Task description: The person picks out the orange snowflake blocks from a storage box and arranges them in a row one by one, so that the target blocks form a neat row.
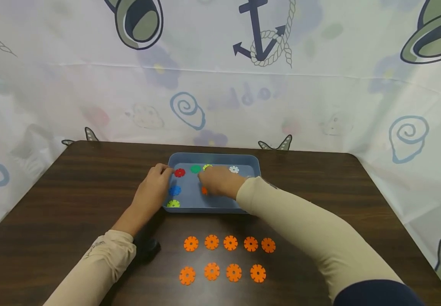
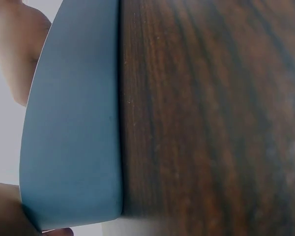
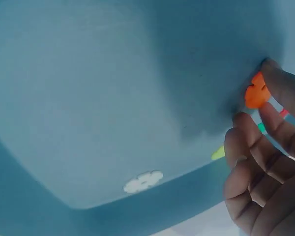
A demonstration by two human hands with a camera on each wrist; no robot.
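A grey-blue tray (image 1: 212, 210) lies on the table, its outer wall (image 2: 73, 118) filling much of the left wrist view. My left hand (image 1: 152, 187) holds the tray's left rim near the far corner, fingertips beside a red notched disc (image 1: 180, 173). Over the tray's middle, my right hand (image 1: 220, 180) pinches an orange notched disc (image 3: 257, 92) between thumb and finger, low over the tray floor. Around it lie a green disc (image 1: 195, 169), a yellow disc (image 1: 207, 167) partly covered by the hand, and a white disc (image 1: 234, 169).
Inside the tray's left side are a blue disc (image 1: 174, 190) and a yellow-green disc (image 1: 173, 204). Two rows of orange discs (image 1: 230, 242) lie on the dark wood table (image 1: 52, 204) before the tray. A patterned cloth (image 1: 220, 93) hangs behind the table.
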